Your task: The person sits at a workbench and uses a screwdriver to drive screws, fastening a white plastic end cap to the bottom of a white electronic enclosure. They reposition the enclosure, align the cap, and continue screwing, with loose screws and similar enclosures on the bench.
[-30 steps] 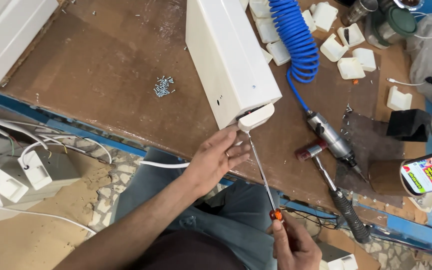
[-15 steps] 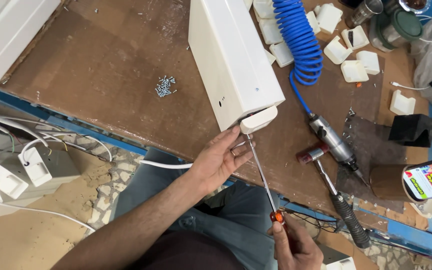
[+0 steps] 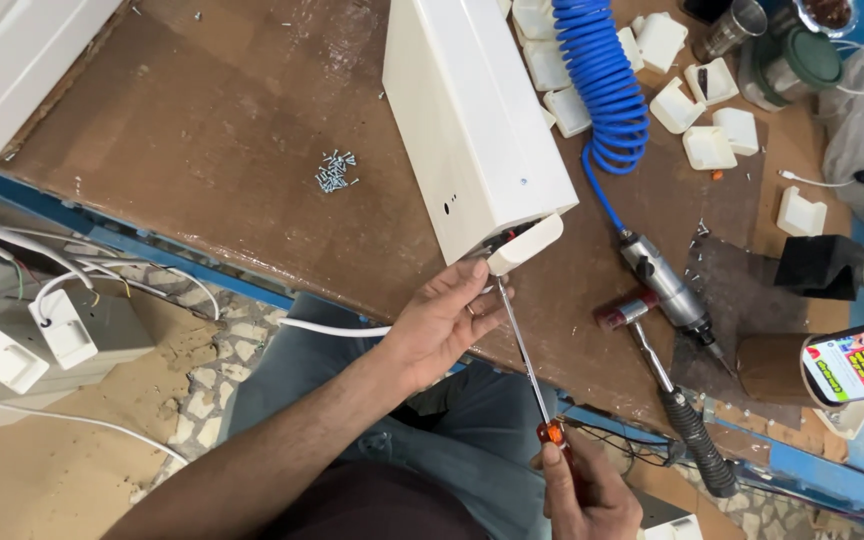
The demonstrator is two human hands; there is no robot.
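Two hands | right hand grip clamps screwdriver, tip up-left | left hand steadies shaft

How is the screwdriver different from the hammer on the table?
The screwdriver is held in the right hand, its tip at the white box; the hammer lies untouched on the table. The screwdriver's shaft is thin with an orange handle; the hammer has a red head and black grip. Both have long metal shafts.
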